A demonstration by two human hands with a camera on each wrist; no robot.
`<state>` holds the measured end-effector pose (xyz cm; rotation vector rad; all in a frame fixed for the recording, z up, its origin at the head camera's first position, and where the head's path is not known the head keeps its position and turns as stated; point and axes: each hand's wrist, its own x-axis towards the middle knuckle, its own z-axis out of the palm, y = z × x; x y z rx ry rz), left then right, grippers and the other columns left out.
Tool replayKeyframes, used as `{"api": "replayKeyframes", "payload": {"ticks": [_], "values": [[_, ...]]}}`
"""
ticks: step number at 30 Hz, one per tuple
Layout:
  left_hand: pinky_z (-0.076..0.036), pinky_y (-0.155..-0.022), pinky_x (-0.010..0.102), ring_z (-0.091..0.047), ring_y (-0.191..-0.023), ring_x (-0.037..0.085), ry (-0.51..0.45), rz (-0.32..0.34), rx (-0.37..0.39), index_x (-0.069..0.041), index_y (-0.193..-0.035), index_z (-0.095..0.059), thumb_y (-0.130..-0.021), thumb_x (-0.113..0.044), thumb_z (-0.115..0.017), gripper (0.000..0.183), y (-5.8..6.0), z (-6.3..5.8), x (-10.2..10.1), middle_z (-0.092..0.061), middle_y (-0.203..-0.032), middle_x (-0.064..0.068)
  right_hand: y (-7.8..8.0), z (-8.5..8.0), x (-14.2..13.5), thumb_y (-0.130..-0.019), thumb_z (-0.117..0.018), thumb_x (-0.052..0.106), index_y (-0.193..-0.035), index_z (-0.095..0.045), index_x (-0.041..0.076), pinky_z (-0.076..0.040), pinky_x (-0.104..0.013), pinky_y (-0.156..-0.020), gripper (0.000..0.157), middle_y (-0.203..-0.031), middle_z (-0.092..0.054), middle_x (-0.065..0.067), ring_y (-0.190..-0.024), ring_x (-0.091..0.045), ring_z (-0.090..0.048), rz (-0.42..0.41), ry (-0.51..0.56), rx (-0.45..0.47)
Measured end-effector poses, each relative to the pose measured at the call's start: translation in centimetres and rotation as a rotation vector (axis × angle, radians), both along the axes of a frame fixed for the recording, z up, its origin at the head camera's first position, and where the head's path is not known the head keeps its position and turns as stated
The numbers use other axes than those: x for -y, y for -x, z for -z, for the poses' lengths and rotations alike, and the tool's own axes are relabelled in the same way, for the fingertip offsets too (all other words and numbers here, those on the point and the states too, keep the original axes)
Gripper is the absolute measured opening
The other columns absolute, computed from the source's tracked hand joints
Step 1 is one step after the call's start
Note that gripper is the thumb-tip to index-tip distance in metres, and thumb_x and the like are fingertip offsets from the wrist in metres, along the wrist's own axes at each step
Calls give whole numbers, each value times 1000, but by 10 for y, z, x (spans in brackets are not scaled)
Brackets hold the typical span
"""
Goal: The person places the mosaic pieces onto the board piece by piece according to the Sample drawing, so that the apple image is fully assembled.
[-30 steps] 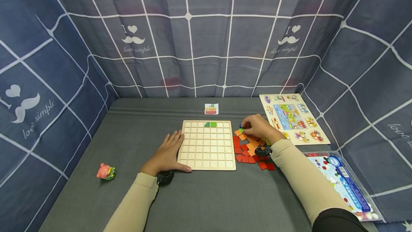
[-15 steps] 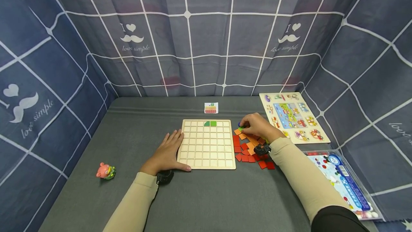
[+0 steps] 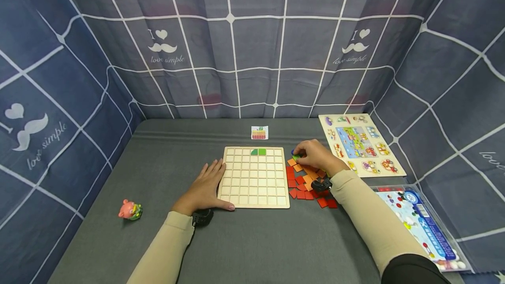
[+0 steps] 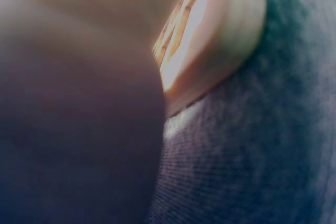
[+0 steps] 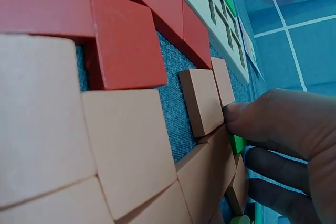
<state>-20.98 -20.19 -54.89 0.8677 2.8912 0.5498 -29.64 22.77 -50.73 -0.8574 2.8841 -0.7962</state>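
Note:
A pale wooden grid board (image 3: 252, 183) lies flat on the grey cloth, with a dark green rounded piece (image 3: 254, 152) and a light green square (image 3: 262, 152) in its top row. My left hand (image 3: 205, 187) rests along the board's left edge, fingers spread, thumb at the near left corner. To the right of the board, my right hand (image 3: 315, 154) reaches down at the far end of the loose blocks. Its thumb and fingers (image 5: 286, 116) pinch a green block (image 5: 238, 142), mostly hidden by them. Orange blocks (image 5: 131, 145) and red blocks (image 5: 128, 40) lie close beside this hand.
A small printed card (image 3: 259, 133) lies beyond the board. A picture puzzle board (image 3: 329, 122) is at the back right, and a clear plastic case (image 3: 430, 227) in front of it. A pink pig figurine (image 3: 129, 210) stands at left. Patterned curtains (image 3: 256, 43) surround the table.
Both hands stay in nearly the same places. The right hand's fingers remain at the green block, and the board and its two green pieces have not moved.

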Motion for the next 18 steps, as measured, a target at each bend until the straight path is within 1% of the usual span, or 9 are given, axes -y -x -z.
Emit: {"api": "replayKeyframes", "payload": {"ticks": [9, 14, 18], "values": [[1, -126, 50, -5, -159, 33, 15, -8, 4, -1, -168, -13, -62, -97, -69, 154, 1, -1, 0, -6, -174, 17, 1, 1, 1, -89, -85, 5, -107, -80, 3, -59, -43, -86, 18, -107, -76, -8, -96, -25, -72, 5, -38, -8], [1, -126, 50, -5, -159, 33, 5, -10, 7, 0, -168, -13, -61, -97, -69, 154, 0, 0, 0, -6, -174, 17, 2, 1, 2, -89, -85, 2, -107, -81, 3, -59, -43, -87, 19, -107, -76, -9, -98, -27, -72, 5, -26, 0], [-1, -126, 52, -7, -159, 35, 0, -7, 3, 1, -167, -14, -61, -96, -70, 154, 1, 0, 0, -8, -173, 18, 2, 1, 2, -90, -84, 2, -109, -81, 3, -58, -45, -90, 19, -108, -76, -8, -103, -29, -72, 7, -33, 6]]}}
